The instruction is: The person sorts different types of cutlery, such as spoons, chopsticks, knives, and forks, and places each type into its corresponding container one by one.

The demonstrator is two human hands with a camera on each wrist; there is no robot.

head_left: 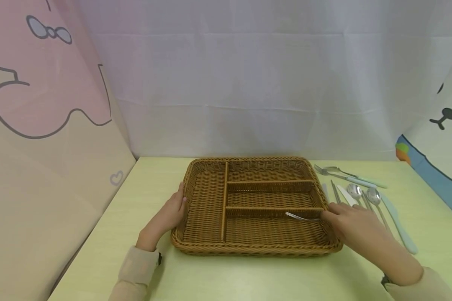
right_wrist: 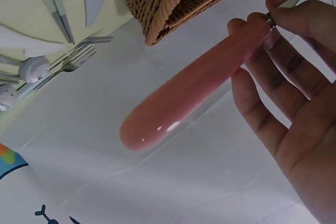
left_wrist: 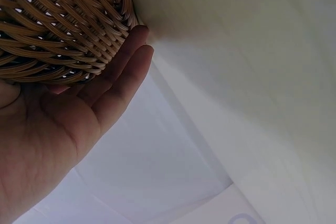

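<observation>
A brown wicker basket with several compartments sits on the table in the head view. My left hand rests against its left side; in the left wrist view the fingers lie fairly straight along the woven outer wall. At the basket's right end, my right hand pinches a fork near the neck, between thumb and fingers. The fork's metal tines reach over the front right compartment. Its glossy pink handle shows in the right wrist view, hidden by the hand in the head view.
Right of the basket lie two forks, two spoons, a pale green-handled knife, another knife and chopsticks. White fabric hangs behind the table, with printed cloths at both sides.
</observation>
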